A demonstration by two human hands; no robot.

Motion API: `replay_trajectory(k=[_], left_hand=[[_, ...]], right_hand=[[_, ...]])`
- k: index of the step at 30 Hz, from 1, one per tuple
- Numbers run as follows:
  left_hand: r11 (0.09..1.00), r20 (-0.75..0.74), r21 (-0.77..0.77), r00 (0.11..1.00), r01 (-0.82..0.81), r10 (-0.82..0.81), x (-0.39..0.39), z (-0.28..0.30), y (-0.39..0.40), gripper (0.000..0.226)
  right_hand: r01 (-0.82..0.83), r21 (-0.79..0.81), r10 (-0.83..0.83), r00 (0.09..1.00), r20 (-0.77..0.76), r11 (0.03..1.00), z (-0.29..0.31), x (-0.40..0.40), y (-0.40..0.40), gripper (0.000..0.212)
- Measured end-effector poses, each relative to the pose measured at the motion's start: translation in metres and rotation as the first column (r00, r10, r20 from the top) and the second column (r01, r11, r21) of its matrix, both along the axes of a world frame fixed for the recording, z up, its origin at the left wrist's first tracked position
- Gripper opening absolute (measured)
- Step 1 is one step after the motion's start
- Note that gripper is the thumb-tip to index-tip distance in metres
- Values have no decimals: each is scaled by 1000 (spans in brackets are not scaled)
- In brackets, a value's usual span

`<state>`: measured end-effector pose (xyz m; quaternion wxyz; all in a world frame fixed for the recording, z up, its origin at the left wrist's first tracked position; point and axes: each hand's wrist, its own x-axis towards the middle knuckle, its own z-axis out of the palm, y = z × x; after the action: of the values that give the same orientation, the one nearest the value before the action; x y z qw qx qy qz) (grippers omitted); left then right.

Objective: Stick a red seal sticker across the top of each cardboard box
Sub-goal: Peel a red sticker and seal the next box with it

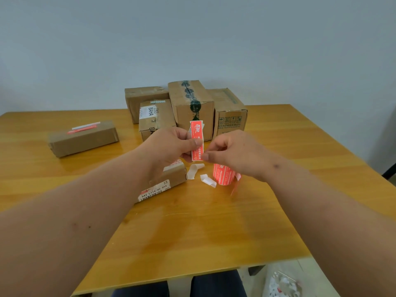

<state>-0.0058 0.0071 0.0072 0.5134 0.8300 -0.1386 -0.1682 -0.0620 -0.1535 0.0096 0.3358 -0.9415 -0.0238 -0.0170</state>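
Currently both hands are raised over the bench (278,221), mid-scene, working one red seal sticker (197,142). Left hand (171,144) pinches the strip upright, thumb across its front, other fingers curled behind, presumably to keep it steady and facing the person. Right hand (231,153) has thumb and forefinger closed narrow at the strip's lower right edge; looks like it is picking at the backing to peel it, though whether the backing has lifted can't be told. A white edge shows behind the sticker's top.

Sticker supply: red roll (222,175) stands on the bench just beneath the right hand, within easy reach. Two curled white backing scraps (196,169) lie just left of the roll, apparently discarded liners.

Boxes: near box (169,181) sits under the left wrist, barcode label on its near face, red showing on its top, so prob. sealed already. Long box (83,138) at far left carries a red strip on top, set well apart from the rest, seemingly a done pile. Four boxes at the far edge, incl. tall box (192,103) w/ dark tape, show no red seal on the faces visible.

Judgement: peel step in hand; task partway, approx. two done, the far group pending.
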Motion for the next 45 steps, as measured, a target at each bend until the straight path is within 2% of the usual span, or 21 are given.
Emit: replay_trajectory(k=[8, 12, 17, 20, 22, 29, 45], left_hand=[[997, 24, -80, 1000, -11, 13, -4, 3, 15, 22], [995, 36, -95, 999, -15, 18, -5, 2, 23, 23], [986, -59, -161, 997, 44, -54, -8, 6, 39, 37], [982, -88, -179, 993, 60, -76, -8, 4, 48, 20], [980, -106, -195, 993, 26, -48, -7, 2, 52, 21], [964, -143, -254, 989, -74, 39, -6, -3, 57, 21], [959, -76, -282, 996, 14, -37, -5, -3, 63, 14]], right_hand=[[5, 175, 1, 1000, -31, 985, 3, -2, 14, 25], [7, 214, -3, 1000, -18, 977, 2, 0, 21, 23], [-4, 261, 11, 1000, -23, 965, 4, -1, 28, 28], [-3, 262, 12, 999, -32, 965, 4, 1, 32, 33], [-34, 240, 46, 998, -44, 970, 5, 1, 36, 40], [-62, 247, 72, 997, -31, 967, 6, 0, 43, 14], [-68, 251, 76, 997, -21, 966, 2, 9, 50, 8]])
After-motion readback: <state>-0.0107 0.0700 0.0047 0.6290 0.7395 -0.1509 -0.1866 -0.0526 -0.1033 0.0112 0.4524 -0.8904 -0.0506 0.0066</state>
